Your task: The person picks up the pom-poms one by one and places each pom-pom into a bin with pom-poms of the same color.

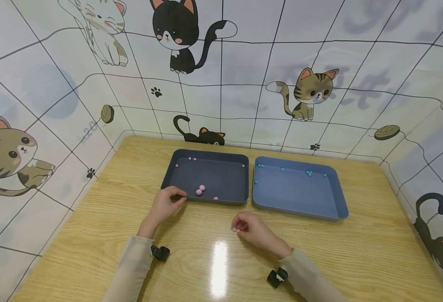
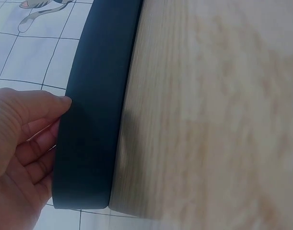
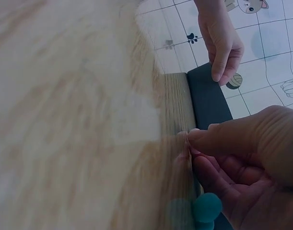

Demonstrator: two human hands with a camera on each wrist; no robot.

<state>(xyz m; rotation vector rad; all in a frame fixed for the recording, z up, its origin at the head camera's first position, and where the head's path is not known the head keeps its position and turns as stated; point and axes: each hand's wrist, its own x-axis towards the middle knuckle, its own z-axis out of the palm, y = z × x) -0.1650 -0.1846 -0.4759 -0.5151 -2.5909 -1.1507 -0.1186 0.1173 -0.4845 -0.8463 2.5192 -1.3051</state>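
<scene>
At its front left edge, my left hand [image 1: 166, 203] pinches the rim of the dark grey tray [image 1: 221, 176]. In the left wrist view the thumb [image 2: 64, 102] lies at the top of the tray's outer wall, the other fingers curled behind it. My right hand [image 1: 257, 230] is low over the table in front of the trays, pinching small pink balls [image 1: 236, 230] between thumb and fingertips. Beside its lower fingers, the right wrist view has teal balls [image 3: 207, 207], which the hand hides in the head view.
Inside the dark tray lie two larger pink balls [image 1: 200, 190] and several small ones [image 1: 192, 159] near its walls. The blue tray [image 1: 300, 197] to its right holds several small teal balls [image 1: 309, 173]. Behind the wooden table [image 1: 191, 260] hangs a cat-patterned sheet [image 1: 244, 100].
</scene>
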